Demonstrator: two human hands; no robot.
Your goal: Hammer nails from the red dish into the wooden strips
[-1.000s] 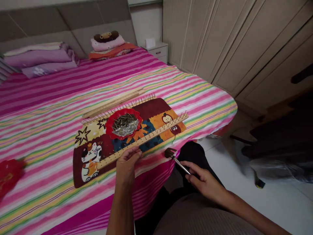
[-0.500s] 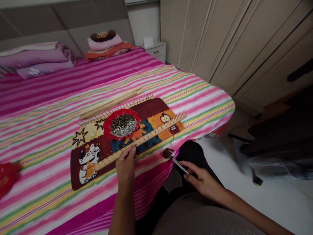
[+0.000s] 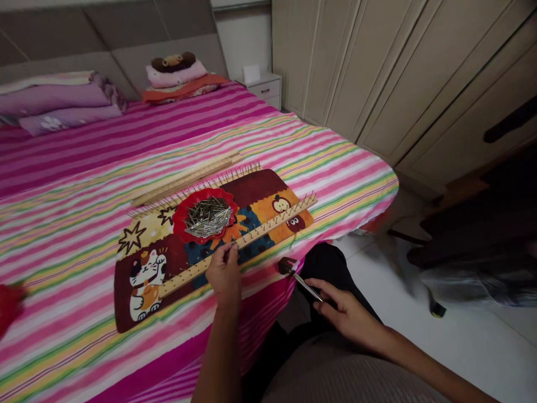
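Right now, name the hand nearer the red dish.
Left. The left hand is at the wooden strip in front of the red dish; the right hand holds a hammer farther right.

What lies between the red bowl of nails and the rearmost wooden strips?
In the head view, a nail-studded strip along the mat's far edge lies between the red bowl and the rearmost strips.

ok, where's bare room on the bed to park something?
Striped cloth right of the mat; left of it, short of the red object; also between the rear wooden strips and folded bedding. Crowded: the mat, with the nail bowl behind the near strip, left hand there.
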